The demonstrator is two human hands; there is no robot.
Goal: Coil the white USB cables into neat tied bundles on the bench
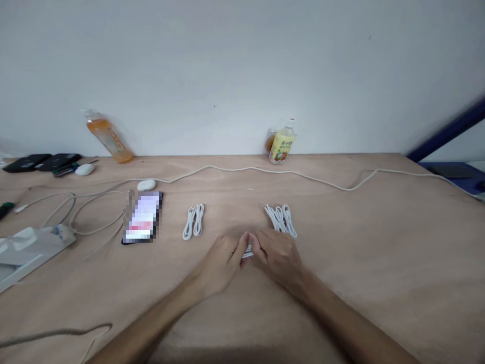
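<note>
A folded white cable (247, 251) lies between my two hands, its strands partly hidden by the fingers. My left hand (223, 258) is closed on its left side, thumb pointing up and inward. From the right, my right hand (278, 253) is closed on the same cable, and the two thumbs nearly meet. Just beyond my right hand rest several bundled white cables (281, 220). Two more coiled white cables (193, 221) lie side by side, beyond and left of my left hand.
Left of the cables lies a phone (144, 217), with a white case (146, 185) behind it. A power strip (34, 250) is at far left. An orange drink bottle (109, 139) and a yellow-labelled bottle (283, 143) stand by the wall. A long white cord (303, 174) crosses the table.
</note>
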